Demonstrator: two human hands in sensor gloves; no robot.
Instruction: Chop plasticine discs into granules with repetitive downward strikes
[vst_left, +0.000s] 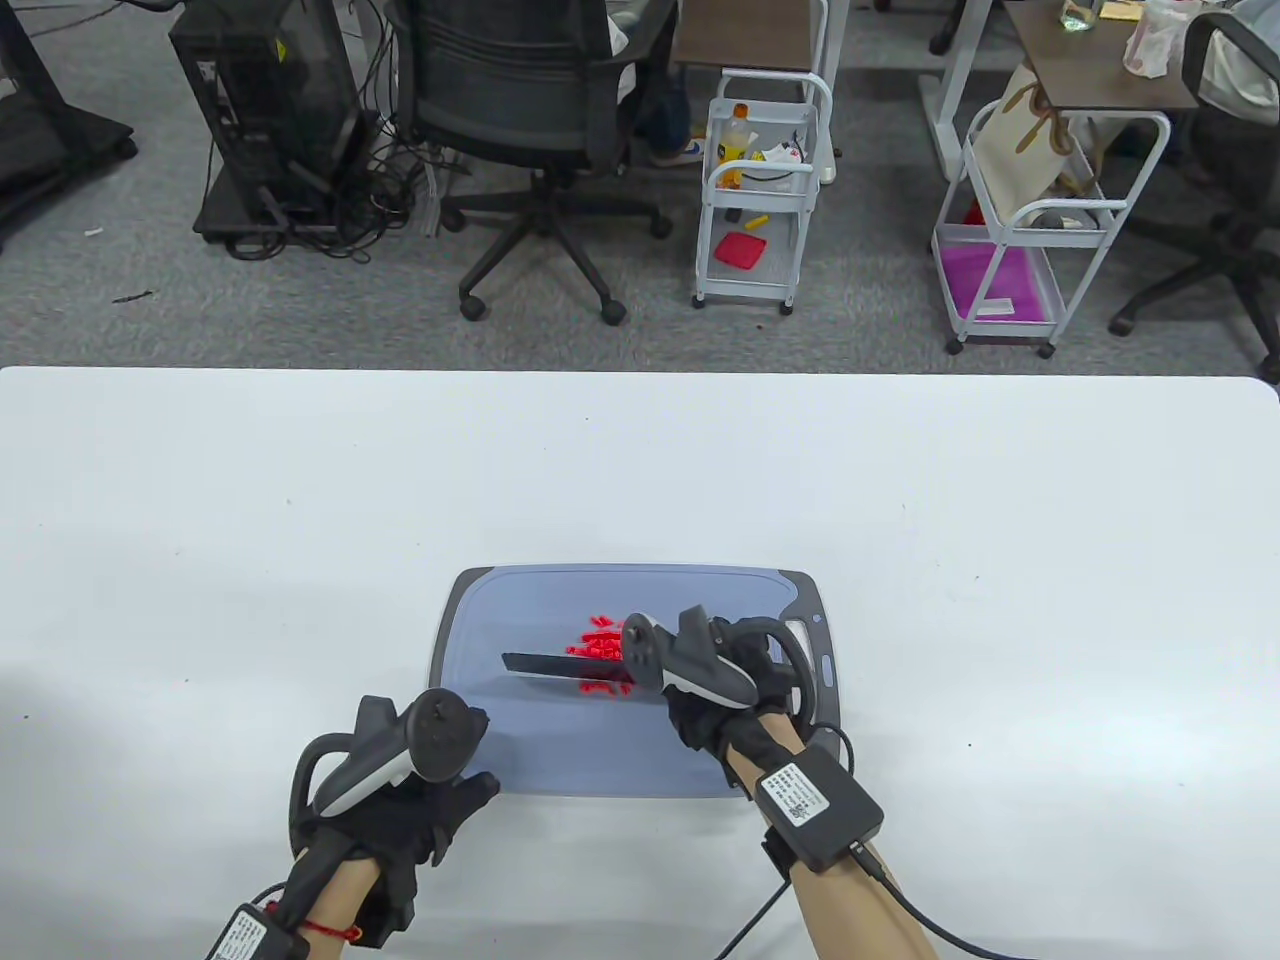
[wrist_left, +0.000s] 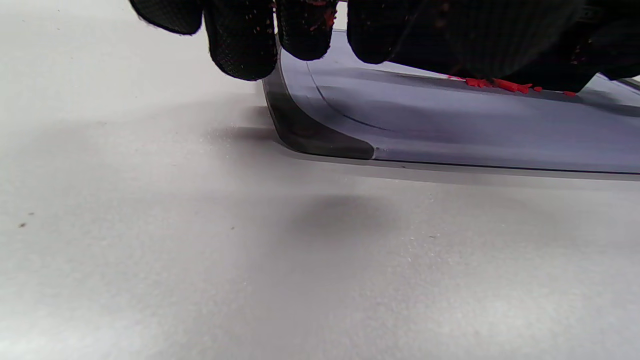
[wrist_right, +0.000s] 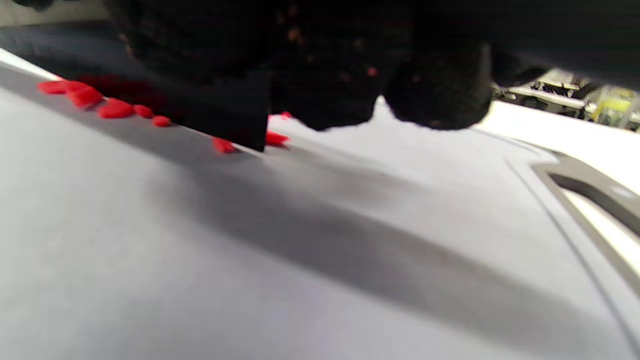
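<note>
Several red plasticine pieces (vst_left: 600, 655) lie in a small heap on the grey cutting board (vst_left: 560, 740) at its middle. My right hand (vst_left: 715, 690) grips the handle of a black knife (vst_left: 545, 664); the blade lies across the heap, its edge down on the board, its tip pointing left. In the right wrist view the blade (wrist_right: 220, 120) sits among the red pieces (wrist_right: 115, 107). My left hand (vst_left: 440, 800) rests at the board's near left corner, holding nothing; its fingertips (wrist_left: 240, 45) hang over the board's corner (wrist_left: 310, 135).
The board lies on a white table (vst_left: 300, 520) near its front edge. Its handle slot (wrist_right: 595, 200) is at the board's right end. Beyond the table's far edge stand an office chair (vst_left: 530, 90) and two white carts (vst_left: 755, 190).
</note>
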